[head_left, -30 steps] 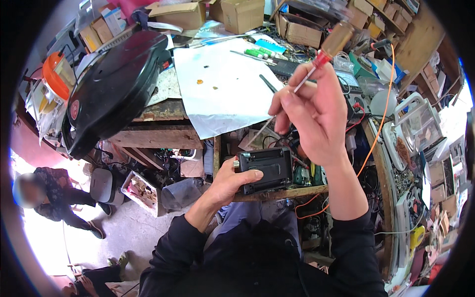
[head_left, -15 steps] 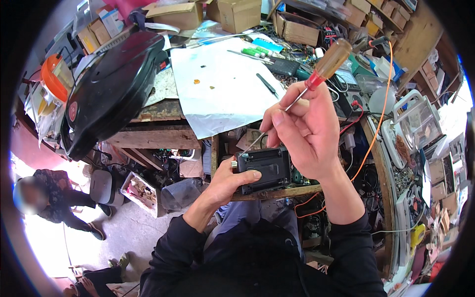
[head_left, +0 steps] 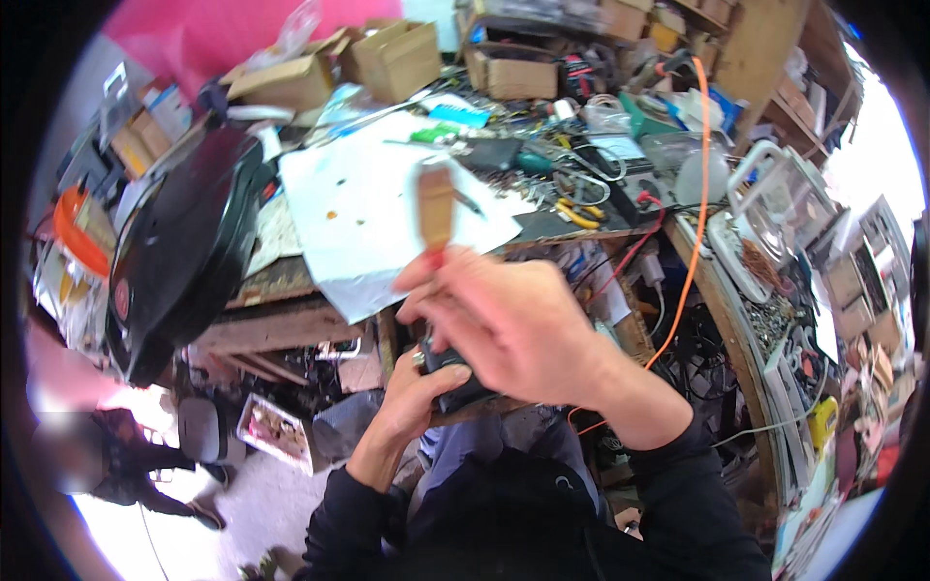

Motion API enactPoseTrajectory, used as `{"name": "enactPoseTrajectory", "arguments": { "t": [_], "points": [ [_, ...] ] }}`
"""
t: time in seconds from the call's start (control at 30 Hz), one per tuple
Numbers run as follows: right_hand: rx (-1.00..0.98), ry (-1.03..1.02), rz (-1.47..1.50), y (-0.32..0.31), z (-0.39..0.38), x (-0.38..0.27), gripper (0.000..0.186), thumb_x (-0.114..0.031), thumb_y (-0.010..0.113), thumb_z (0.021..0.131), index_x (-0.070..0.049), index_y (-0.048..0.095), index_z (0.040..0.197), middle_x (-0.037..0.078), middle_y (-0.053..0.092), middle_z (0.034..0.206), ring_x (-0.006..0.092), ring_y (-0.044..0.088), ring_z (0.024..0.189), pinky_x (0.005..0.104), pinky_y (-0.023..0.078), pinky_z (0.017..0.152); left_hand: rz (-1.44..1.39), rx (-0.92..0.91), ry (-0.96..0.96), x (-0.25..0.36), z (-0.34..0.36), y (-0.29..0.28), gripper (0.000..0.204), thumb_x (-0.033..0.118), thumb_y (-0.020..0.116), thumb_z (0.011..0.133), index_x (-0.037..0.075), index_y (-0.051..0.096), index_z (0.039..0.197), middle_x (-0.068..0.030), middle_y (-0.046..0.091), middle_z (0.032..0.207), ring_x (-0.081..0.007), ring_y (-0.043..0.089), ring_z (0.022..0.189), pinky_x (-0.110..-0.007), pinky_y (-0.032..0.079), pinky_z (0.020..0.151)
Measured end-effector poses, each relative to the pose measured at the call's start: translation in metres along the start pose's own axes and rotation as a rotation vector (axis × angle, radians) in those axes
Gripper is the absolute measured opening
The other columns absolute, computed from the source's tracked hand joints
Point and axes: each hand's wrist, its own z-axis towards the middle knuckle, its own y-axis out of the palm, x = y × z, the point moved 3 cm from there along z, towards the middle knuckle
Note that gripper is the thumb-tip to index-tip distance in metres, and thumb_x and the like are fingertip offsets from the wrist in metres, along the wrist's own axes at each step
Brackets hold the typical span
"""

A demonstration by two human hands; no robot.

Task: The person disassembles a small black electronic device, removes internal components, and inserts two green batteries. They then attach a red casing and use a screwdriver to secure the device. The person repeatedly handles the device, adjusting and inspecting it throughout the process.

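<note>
My right hand (head_left: pixel 509 329) grips a screwdriver with an amber handle (head_left: pixel 434 203) and red collar, held steeply over a small black device (head_left: pixel 460 392); motion blurs the hand and handle. The screwdriver's tip is hidden. My left hand (head_left: pixel 412 397) holds the device from the left, thumb across it, and the right hand covers most of it. Beyond them a white sheet (head_left: pixel 325 252) with small bits on it lies on the cluttered bench (head_left: pixel 266 334), near yellow-handled pliers (head_left: pixel 581 215).
A large black appliance (head_left: pixel 179 257) sits at the left. An orange cable (head_left: pixel 694 276) hangs down the right. Cardboard boxes (head_left: pixel 397 63) crowd the back, and clear plastic parts (head_left: pixel 770 208) the right. Another person (head_left: pixel 116 455) is at lower left, near a white bin (head_left: pixel 276 426).
My right hand has moved down and left over the black device, bringing the screwdriver handle leftward and more upright. The whole view has shifted, with most of the bench now lower in it.
</note>
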Motion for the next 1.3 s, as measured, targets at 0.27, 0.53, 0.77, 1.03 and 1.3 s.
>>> {"name": "enactPoseTrajectory", "arguments": {
  "t": [0.27, 0.53, 0.77, 1.03, 1.3],
  "points": [
    [0.216, -0.089, -0.174, 0.006, 0.002, 0.004, 0.021, -0.009, 0.081, 0.083, -0.003, 0.061, 0.083, 0.011, 0.065, 0.072, 0.0291, 0.066, 0.061, 0.0355, 0.051, 0.055, -0.048, 0.023, 0.043, 0.004, -0.001, 0.005, 0.044, 0.005, 0.073, 0.085, -0.006, 0.061, 0.126, -0.0113, 0.069, 0.116, -0.0203, 0.07, 0.103, -0.035, 0.057, 0.09],
    [0.144, 0.011, -0.223, 0.002, -0.002, 0.011, 0.013, -0.005, 0.07, 0.09, -0.003, 0.061, 0.099, 0.014, 0.073, 0.086, 0.0342, 0.072, 0.075, 0.0398, 0.055, 0.061, -0.079, 0.057, 0.057, 0.001, 0.002, 0.005, 0.048, 0.004, 0.072, 0.083, -0.007, 0.059, 0.128, -0.0124, 0.069, 0.119, -0.0231, 0.071, 0.105, -0.037, 0.058, 0.092],
    [0.128, -0.024, -0.176, 0.014, -0.004, 0.012, 0.015, -0.008, 0.076, 0.087, -0.002, 0.064, 0.093, 0.013, 0.072, 0.082, 0.0316, 0.072, 0.072, 0.0377, 0.056, 0.061, -0.089, 0.109, 0.074, 0.004, -0.007, 0.004, 0.051, 0.005, 0.074, 0.082, -0.007, 0.058, 0.129, -0.013, 0.067, 0.123, -0.0227, 0.069, 0.109, -0.035, 0.057, 0.093],
    [0.176, -0.146, -0.127, 0.002, -0.012, 0.014, 0.016, -0.004, 0.077, 0.085, -0.001, 0.069, 0.099, 0.015, 0.072, 0.085, 0.0315, 0.072, 0.071, 0.0348, 0.055, 0.06, -0.009, 0.049, 0.044, -0.003, 0.001, -0.001, 0.047, 0.015, 0.081, 0.083, -0.001, 0.062, 0.123, -0.0066, 0.07, 0.111, -0.0146, 0.066, 0.099, -0.033, 0.054, 0.092],
    [0.164, -0.025, -0.089, 0.002, -0.042, 0.017, 0.012, 0.013, 0.068, 0.091, 0.007, 0.068, 0.102, 0.018, 0.077, 0.09, 0.0209, 0.077, 0.085, 0.0237, 0.059, 0.07, 0.224, 0.085, 0.116, -0.005, 0.0, 0.0, 0.044, 0.016, 0.081, 0.085, 0.002, 0.063, 0.123, -0.0012, 0.069, 0.11, -0.0097, 0.062, 0.098, -0.029, 0.052, 0.09]
  ]
}}
